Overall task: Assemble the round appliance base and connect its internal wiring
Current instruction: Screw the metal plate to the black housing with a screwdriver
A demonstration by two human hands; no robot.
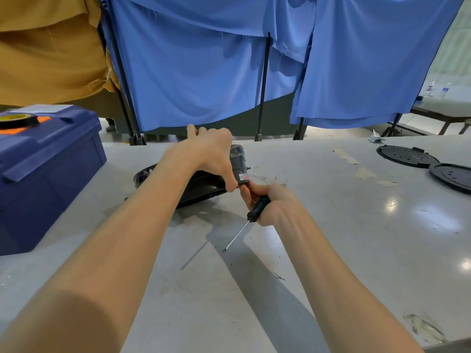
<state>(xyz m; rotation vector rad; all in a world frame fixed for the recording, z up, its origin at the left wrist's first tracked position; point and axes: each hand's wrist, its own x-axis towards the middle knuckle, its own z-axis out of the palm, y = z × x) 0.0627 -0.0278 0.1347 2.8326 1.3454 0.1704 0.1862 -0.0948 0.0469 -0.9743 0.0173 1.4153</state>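
Observation:
A round black appliance base (201, 187) lies on the white table, mostly hidden under my left forearm. A dark grey cylindrical part (238, 161) with a small red-and-white label stands at its right side. My left hand (214, 154) curls over the base and grips that cylinder, thumb down beside the label. My right hand (272, 202) sits just below the cylinder and grips a screwdriver (254, 210) with a black and teal handle. Its metal shaft points down and left toward me, its tip just above the table. Thin wires (270, 179) trail right of the cylinder.
A blue toolbox (48, 174) with a roll of tape (17, 119) on its lid stands at the left. Two round black plates (405, 156) (453, 177) lie at the far right. Blue and mustard curtains on black stands hang behind the table's far edge.

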